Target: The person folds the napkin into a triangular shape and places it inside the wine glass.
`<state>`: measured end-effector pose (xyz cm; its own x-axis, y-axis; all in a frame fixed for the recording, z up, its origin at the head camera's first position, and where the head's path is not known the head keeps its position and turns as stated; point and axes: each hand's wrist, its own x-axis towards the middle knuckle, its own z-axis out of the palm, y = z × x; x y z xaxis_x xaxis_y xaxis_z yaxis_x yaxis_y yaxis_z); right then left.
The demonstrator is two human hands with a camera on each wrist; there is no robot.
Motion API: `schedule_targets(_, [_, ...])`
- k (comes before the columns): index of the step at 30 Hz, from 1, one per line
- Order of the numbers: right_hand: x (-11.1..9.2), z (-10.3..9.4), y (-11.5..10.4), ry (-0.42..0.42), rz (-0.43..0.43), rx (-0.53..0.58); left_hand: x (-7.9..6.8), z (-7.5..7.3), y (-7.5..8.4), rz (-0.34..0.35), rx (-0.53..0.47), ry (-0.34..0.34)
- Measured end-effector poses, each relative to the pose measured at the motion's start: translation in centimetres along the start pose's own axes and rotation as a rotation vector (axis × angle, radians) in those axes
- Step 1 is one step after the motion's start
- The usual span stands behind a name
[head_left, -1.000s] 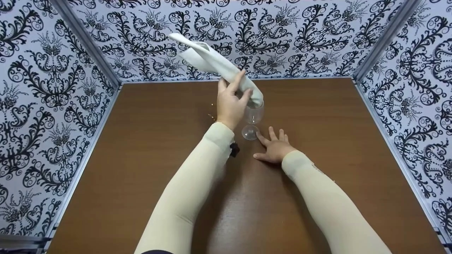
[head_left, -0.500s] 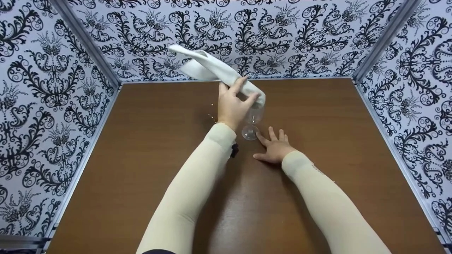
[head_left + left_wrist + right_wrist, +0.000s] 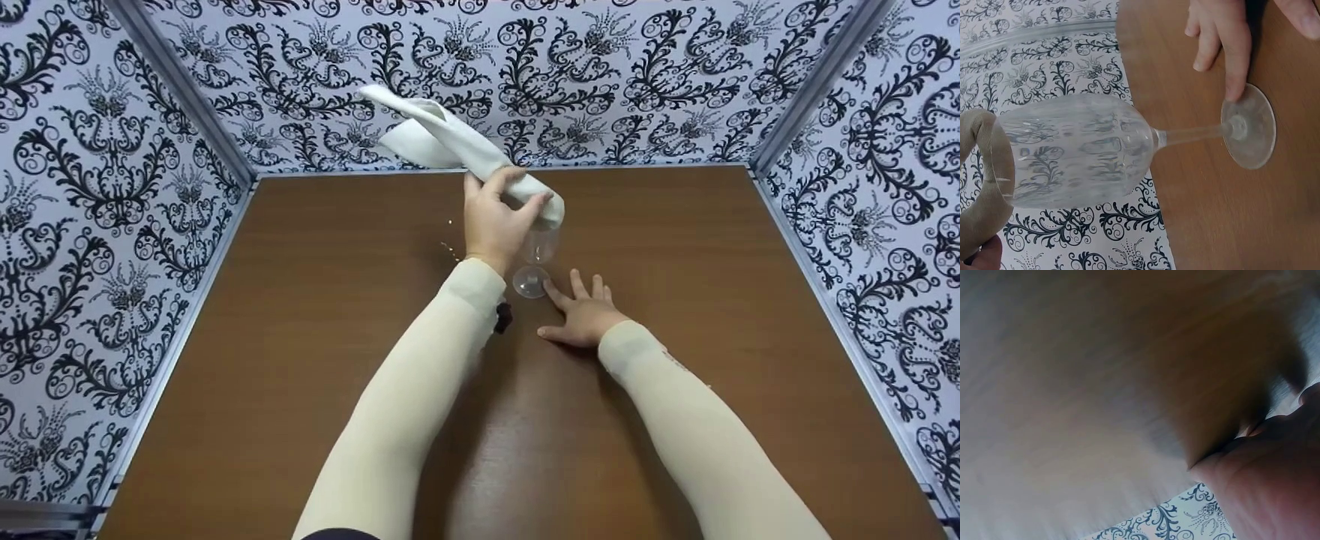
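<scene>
My left hand (image 3: 496, 225) grips a white cloth napkin (image 3: 474, 148), folded long and narrow, between thumb and fingers. The napkin slants up to the left, its loose end hanging free. Its bent lower end is right at the rim of a clear wine glass (image 3: 541, 246). In the left wrist view the napkin (image 3: 995, 202) curves across the mouth of the glass (image 3: 1078, 152), whose bowl shows no cloth inside. My right hand (image 3: 589, 319) lies on the table with spread, straight fingers, the index fingertip on the glass's foot (image 3: 1255, 135).
The glass stands upright on a brown wooden table (image 3: 337, 337). White walls (image 3: 585, 82) with a black scroll pattern and metal frame bars enclose the back and sides. Small bright specks (image 3: 450, 250) show on the table left of my left hand.
The napkin's loose end has dropped a little, and my left hand's fingers have shifted slightly down and right over the glass. My right hand and the glass have stayed put.
</scene>
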<state>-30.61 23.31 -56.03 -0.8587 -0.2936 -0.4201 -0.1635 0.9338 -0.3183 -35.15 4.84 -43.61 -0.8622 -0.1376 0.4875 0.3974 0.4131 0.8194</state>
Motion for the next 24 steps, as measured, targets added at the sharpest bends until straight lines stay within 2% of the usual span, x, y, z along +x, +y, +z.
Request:
schedule_targets(3, [0.09,0.06,-0.02,-0.003,0.002,0.002,-0.01,0.09,0.14,-0.028,0.003,0.010])
schedule_targets(6, [0.03,0.03,-0.05,-0.001,-0.002,0.001,-0.17,0.31,0.28,-0.024,0.033,0.004])
schedule_targets(15, [0.01,0.10,0.00,-0.006,-0.001,0.003,-0.46,0.80,0.57,-0.075,0.085,-0.051])
schedule_targets(24, [0.21,0.29,0.42,-0.005,-0.004,0.008,-0.44,0.61,0.46,-0.062,0.034,-0.118])
